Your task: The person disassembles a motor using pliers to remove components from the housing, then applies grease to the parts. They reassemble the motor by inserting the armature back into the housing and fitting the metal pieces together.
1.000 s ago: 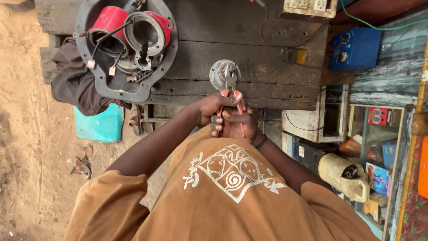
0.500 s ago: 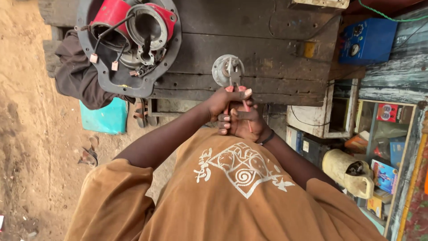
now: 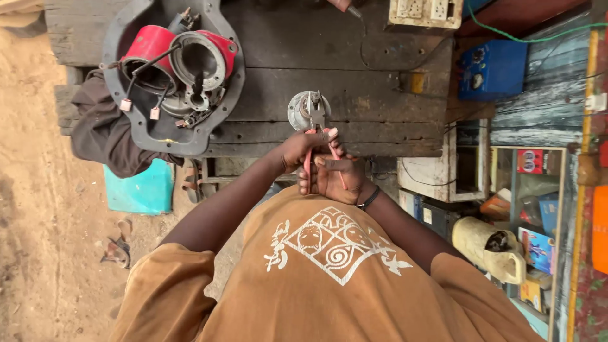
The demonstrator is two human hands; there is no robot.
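Head view, hands: the left hand (image 3: 297, 152) and the right hand (image 3: 335, 180) are both closed around the pink handles of a pair of pliers (image 3: 318, 136), squeezing them together at the near edge of the worktop (image 3: 380, 101).
Head view, gripped part: the pliers' nose bites on a small round metal part (image 3: 307, 109) lying on the dark wooden planks, just beyond the knuckles.
Head view, surroundings: a grey round motor housing (image 3: 171, 69) with red windings and loose wires sits well to the left; a dark cloth (image 3: 101, 136) hangs off the edge below it. A blue box (image 3: 494, 66) stands to the right, and a white socket strip (image 3: 421, 12) lies at the far edge.
Risk: judging by the two-handed squeeze, the nose could slip off the round part, which looks unclamped, and it might skid or jump across the planks; the fingers between the handles could get pinched.
Change: against half a second ago, the hands and the pliers hold the same grip on the part; only the camera has shifted slightly.
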